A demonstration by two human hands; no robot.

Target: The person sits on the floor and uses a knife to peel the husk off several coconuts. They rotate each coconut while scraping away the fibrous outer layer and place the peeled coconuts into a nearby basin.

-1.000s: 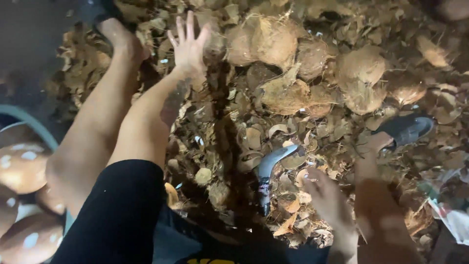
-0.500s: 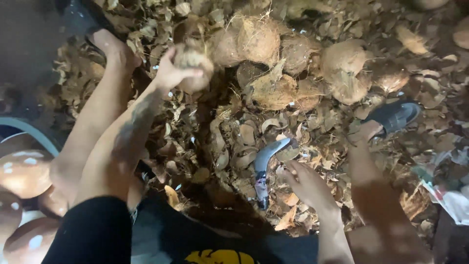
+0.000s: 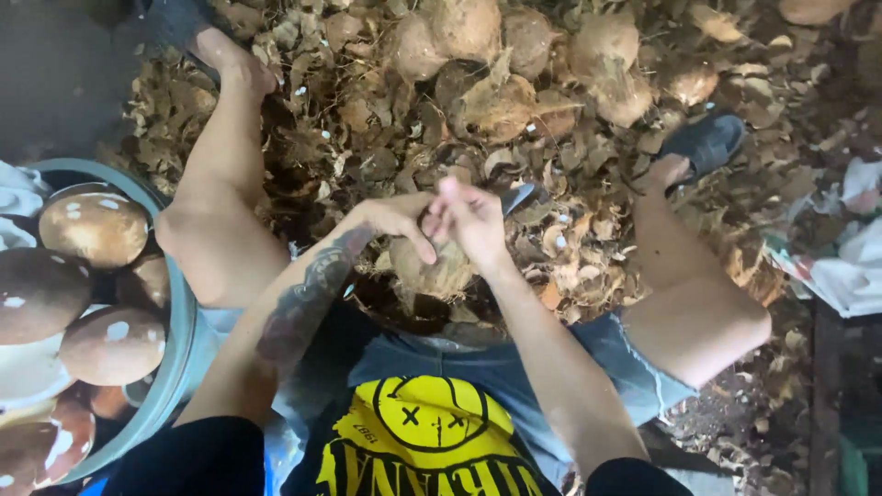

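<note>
Brown husky coconut is getting gripped by both hands, left hand and right hand clamping its top, over a husk pile, beside a tub of peeled ones.

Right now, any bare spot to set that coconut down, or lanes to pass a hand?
Little bare room. Both hands, left hand and right hand, hold the coconut over husk litter that covers the ground between the legs. The basin at the left is packed with peeled coconuts. Unhusked coconuts crowd the top. The only plain patch is the dark floor at top left, beside the basin.
</note>
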